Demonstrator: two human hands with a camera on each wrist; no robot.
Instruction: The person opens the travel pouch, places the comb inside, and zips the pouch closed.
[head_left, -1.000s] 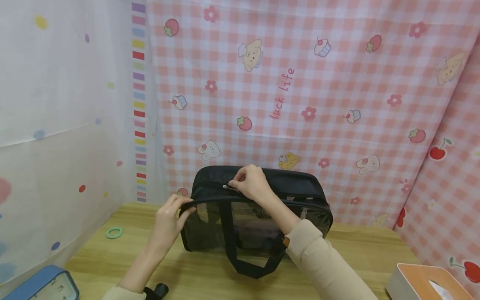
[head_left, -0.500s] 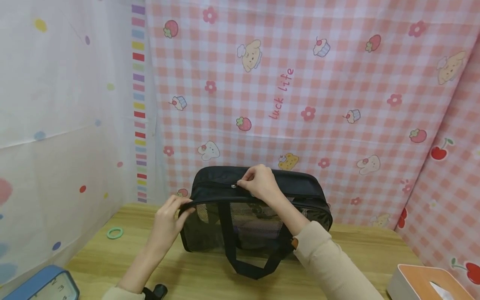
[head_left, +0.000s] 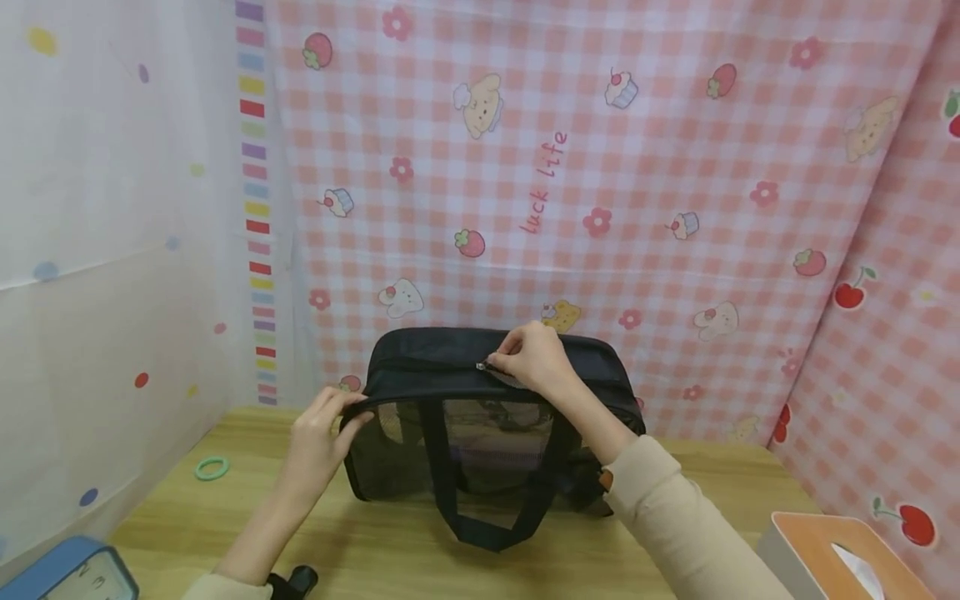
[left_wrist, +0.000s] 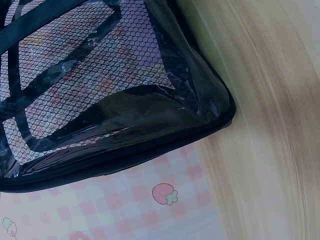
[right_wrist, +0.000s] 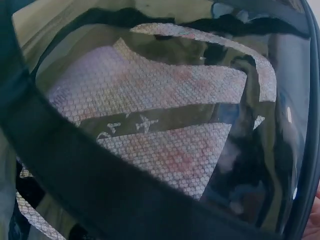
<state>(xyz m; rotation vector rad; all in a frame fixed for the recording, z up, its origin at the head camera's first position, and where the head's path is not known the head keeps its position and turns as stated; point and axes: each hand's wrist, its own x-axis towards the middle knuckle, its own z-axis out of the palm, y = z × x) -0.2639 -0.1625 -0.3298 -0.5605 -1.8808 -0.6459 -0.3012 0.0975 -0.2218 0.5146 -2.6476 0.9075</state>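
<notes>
A black bag [head_left: 390, 458] with a see-through front stands on the wooden table, its black handle [head_left: 487, 533] hanging down in front. At the bag's upper left corner, my left hand [head_left: 318, 437] pinches the edge between thumb and fingers. My right hand [head_left: 534, 358] pinches the metal zipper pull [head_left: 482, 367] near the middle of the top. The left wrist view shows the bag's clear panel and dark piping [left_wrist: 150, 152], with mesh inside. In the right wrist view, the handle strap [right_wrist: 100, 175] crosses the clear panel [right_wrist: 270, 150]; a few fingers [right_wrist: 313, 220] show at the right edge.
A green ring [head_left: 212, 468] lies on the table to the left. A blue-framed clock [head_left: 71, 567] is at the lower left. An orange-topped tissue box [head_left: 825, 542] stands at the lower right. Pink checked cloth [head_left: 570, 267] hangs close behind the bag.
My right hand has drawn the zipper pull to the right along the top of the bag. My left hand keeps its grip on the corner. The head view has turned slightly right.
</notes>
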